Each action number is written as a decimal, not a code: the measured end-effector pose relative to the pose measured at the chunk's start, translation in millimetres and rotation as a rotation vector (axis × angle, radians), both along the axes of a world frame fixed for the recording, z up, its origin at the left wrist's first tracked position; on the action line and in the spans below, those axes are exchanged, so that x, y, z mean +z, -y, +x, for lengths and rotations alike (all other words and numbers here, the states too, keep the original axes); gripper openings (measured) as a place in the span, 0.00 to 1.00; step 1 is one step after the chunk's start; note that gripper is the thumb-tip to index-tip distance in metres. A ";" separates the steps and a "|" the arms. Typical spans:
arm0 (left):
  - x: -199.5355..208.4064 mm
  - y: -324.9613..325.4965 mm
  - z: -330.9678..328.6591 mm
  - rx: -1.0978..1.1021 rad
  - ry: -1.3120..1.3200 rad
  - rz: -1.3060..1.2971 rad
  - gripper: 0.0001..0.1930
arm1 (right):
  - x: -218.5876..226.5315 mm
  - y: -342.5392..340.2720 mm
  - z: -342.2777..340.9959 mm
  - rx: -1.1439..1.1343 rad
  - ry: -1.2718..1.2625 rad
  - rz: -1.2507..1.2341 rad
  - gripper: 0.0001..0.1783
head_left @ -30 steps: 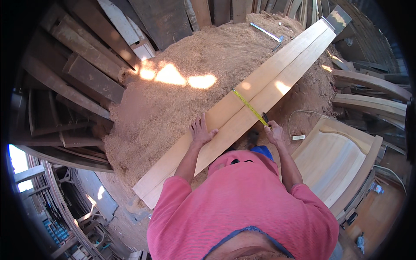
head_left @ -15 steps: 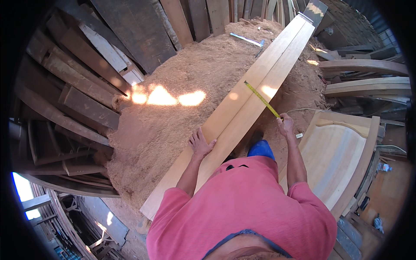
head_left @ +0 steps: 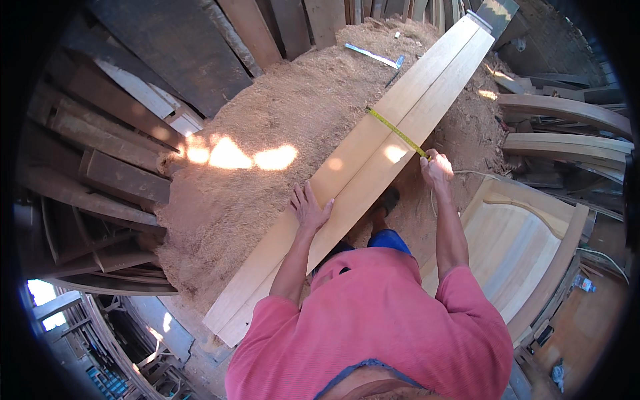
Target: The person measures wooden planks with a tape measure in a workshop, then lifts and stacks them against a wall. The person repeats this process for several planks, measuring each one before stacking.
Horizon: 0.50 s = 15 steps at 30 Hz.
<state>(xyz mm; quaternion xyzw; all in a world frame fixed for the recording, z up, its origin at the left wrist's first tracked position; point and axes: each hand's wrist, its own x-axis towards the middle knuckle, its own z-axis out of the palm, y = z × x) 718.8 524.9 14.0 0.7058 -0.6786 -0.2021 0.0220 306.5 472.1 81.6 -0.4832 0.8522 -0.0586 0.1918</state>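
Note:
Two long pale wooden boards (head_left: pixel 363 183) lie side by side, running from the lower left to the upper right. My left hand (head_left: pixel 311 209) rests flat on them with its fingers spread. Across their width stretches the yellow blade of a tape measure (head_left: pixel 396 131), its far end at the boards' left edge. My right hand (head_left: pixel 437 169) is closed round the near end of the tape, just off the right edge. The tape's case is hidden in that hand.
Wood shavings (head_left: pixel 247 193) cover the floor left of the boards. A blue-and-white T-shaped tool (head_left: pixel 373 55) lies on them. A framed wooden panel (head_left: pixel 513 247) stands at my right. Planks (head_left: pixel 133 133) lean at the left, and curved timbers (head_left: pixel 567 143) are stacked at the right.
My right hand has moved forward, up to the boards' right edge. The tape's far end has shifted out to the left edge. My left hand stays flat on the boards.

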 end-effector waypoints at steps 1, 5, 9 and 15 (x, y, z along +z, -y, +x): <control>-3.1 7.6 -13.1 0.009 0.016 -0.002 0.56 | -4.6 0.6 -9.2 0.003 0.014 0.003 0.22; -13.7 30.4 -57.6 0.023 0.117 -0.105 0.55 | -14.9 -1.3 -43.1 0.035 0.107 0.000 0.22; -14.0 39.7 -70.5 -0.003 0.178 -0.182 0.54 | -20.4 0.1 -57.4 0.087 0.178 -0.065 0.22; -11.0 43.0 -70.6 -0.019 0.223 -0.223 0.54 | -18.9 11.4 -68.5 0.110 0.189 0.016 0.21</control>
